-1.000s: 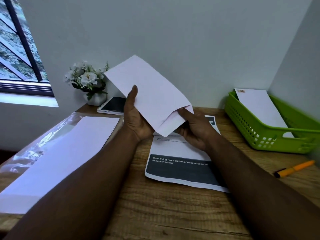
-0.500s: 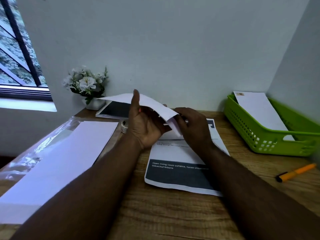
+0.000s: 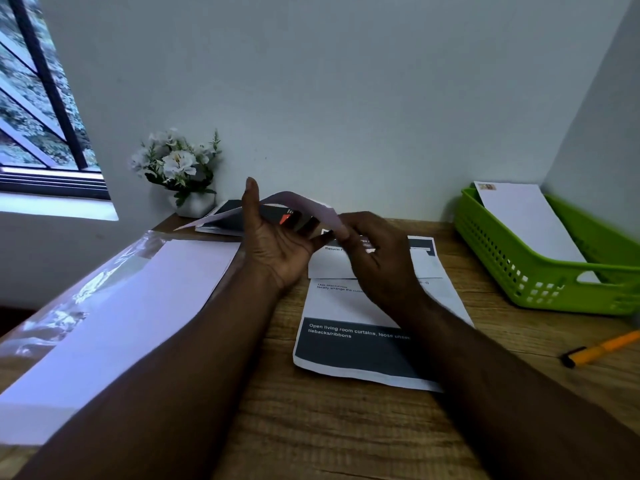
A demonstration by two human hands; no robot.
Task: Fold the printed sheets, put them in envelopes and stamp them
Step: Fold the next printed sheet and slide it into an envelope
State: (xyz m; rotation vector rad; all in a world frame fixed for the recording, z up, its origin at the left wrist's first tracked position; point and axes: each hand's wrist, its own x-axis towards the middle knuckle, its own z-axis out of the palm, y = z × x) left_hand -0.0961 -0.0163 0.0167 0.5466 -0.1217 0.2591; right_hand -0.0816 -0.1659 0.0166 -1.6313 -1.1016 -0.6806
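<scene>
Envelope held by both hands, fingers curled

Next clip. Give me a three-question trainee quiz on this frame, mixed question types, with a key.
1. True or false: the green basket holds an envelope.
2. Which object lies at the right edge of the desk?
A. scissors
B. orange pen
C. stapler
3. Fill in: both the left hand and the right hand hold a white ____ above the printed sheets.

Key: 1 true; 2 B; 3 envelope.
</scene>
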